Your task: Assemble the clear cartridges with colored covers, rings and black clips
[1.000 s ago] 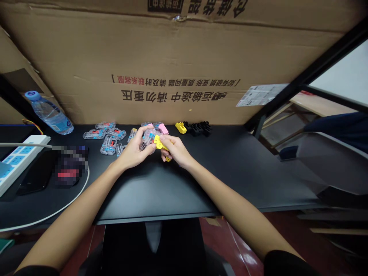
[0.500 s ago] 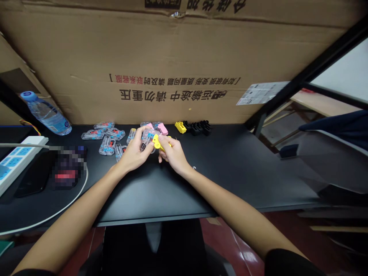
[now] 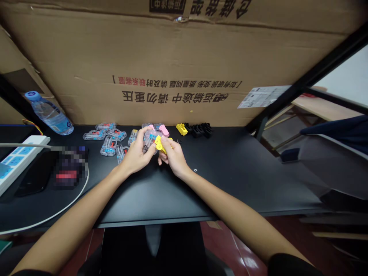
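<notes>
My left hand (image 3: 138, 151) is closed around a clear plastic piece (image 3: 150, 138) with blue and dark parts inside. Bright yellow plastic (image 3: 158, 143) is pinched in my right hand (image 3: 174, 156), its end pressed up against the clear piece. Whether the two parts are joined I cannot tell, since fingers cover much of both. Just behind my hands lie pink pieces (image 3: 164, 130). Several similar clear pieces (image 3: 109, 146) with blue and red insides are spread to the left of my left hand.
A yellow piece (image 3: 181, 129) and several black pieces (image 3: 198, 130) stand by the cardboard (image 3: 178, 53) at the back. On the left are a water bottle (image 3: 50, 114), a white power strip (image 3: 20, 159), a cable and a dark phone-like slab (image 3: 36, 174). A tiny white bit (image 3: 195, 170) lies right of my hands.
The view has shifted slightly. Both hands keep their hold on the clear piece and the yellow plastic, with hardly any visible movement between them.
</notes>
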`<state>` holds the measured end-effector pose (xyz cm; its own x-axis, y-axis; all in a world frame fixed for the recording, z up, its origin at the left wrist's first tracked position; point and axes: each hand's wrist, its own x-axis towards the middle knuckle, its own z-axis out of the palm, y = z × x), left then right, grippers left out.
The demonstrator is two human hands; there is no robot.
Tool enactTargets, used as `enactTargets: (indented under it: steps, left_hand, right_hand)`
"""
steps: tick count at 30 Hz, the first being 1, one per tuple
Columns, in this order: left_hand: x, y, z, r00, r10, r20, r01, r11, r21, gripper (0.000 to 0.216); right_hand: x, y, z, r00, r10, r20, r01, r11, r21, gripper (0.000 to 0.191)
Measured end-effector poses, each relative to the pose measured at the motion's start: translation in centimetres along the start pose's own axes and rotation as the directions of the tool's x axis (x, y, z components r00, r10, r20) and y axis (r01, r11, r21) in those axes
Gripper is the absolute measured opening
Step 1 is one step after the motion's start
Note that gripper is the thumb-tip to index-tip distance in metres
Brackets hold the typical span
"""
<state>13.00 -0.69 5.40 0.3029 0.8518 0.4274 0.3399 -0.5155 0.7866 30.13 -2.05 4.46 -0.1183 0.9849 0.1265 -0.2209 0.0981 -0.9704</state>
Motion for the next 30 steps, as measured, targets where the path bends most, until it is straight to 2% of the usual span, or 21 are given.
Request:
enactTargets:
  steps: [11, 18, 30]
  left_hand:
    - [-0.04, 0.10, -0.20, 0.999, 0.012, 0.039, -0.014, 0.999, 0.040, 0.053]
    - [-0.03, -0.10, -0.21, 0.998, 0.005, 0.056, -0.002, 0.999, -0.051, 0.050]
    - [-0.10, -0.33, 0.24, 1.000, -0.015, 0.020, 0.017, 0.994, -0.109, 0.040]
  right_hand:
    - [-0.02, -0.27, 0.09, 0.999, 0.036, -0.011, -0.036, 0.999, 0.022, 0.058]
    - [-0.05, -0.53, 0.03, 1.000, 0.030, -0.009, -0.030, 1.000, -0.002, 0.059]
    - [-0.42, -0.35, 0.22, 0.996, -0.044, -0.078, 0.032, 0.988, -0.151, 0.060]
